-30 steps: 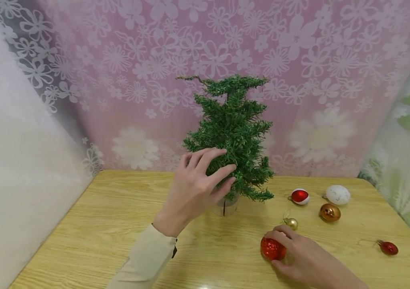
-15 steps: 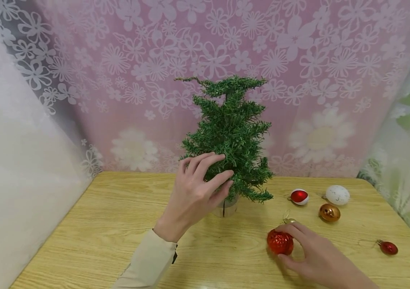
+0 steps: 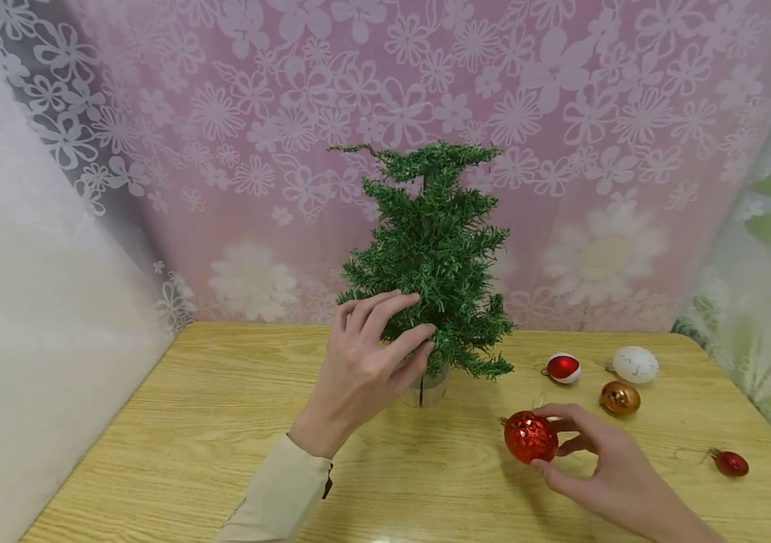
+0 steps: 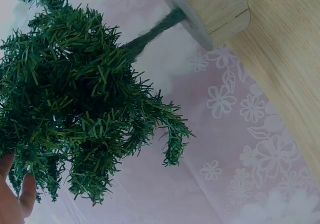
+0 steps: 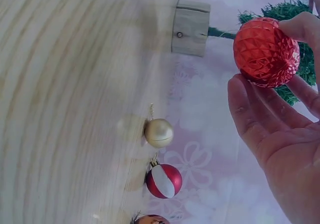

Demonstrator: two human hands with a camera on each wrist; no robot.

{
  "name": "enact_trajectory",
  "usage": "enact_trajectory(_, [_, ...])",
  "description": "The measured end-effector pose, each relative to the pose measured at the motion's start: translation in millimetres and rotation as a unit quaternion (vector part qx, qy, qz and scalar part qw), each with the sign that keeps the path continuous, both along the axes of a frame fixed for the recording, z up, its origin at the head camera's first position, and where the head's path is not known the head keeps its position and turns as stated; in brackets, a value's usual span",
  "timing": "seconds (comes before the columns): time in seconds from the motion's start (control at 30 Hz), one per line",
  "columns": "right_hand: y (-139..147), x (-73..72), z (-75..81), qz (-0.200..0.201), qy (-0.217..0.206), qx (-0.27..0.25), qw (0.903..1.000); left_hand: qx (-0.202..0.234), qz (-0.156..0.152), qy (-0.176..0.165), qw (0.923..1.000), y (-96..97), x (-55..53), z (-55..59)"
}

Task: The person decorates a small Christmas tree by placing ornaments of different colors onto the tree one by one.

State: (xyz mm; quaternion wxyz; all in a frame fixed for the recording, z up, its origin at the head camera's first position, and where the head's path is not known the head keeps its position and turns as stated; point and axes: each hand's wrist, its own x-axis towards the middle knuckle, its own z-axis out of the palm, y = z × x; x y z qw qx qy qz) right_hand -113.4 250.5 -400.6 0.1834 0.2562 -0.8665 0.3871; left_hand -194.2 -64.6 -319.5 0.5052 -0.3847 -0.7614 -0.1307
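Note:
A small artificial Christmas tree stands on its wooden base at the back middle of the table. My left hand is in front of its lower left branches, fingers loosely bent and nothing gripped between them; in the left wrist view only the fingertips show beside the greenery. With thumb and fingertips my right hand holds a shiny red faceted Christmas bauble raised over the table, its cap pointing left toward the tree. In the head view that hand and bauble hide a gold bauble.
Right of the tree lie a red-and-white bauble, a white bauble and a copper bauble. A small dark red bauble is near the table's right edge. A pink flowered curtain hangs behind the table.
My right hand has lifted the red bauble off the table and moved it slightly right and away from me, turning its cap leftward. My left hand has sunk a little.

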Motion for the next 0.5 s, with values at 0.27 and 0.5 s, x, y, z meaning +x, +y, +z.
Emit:
enact_trajectory(0.27, [2.0,2.6,8.8,0.033,-0.035,-0.058,0.9971,0.002,-0.004,0.006,1.0000,-1.0,-0.7,-1.7])
enact_trajectory(0.5, [6.3,0.6,15.5,0.135,-0.078,-0.179,0.9714,0.003,-0.004,0.005,1.0000,-1.8,-0.8,-3.8])
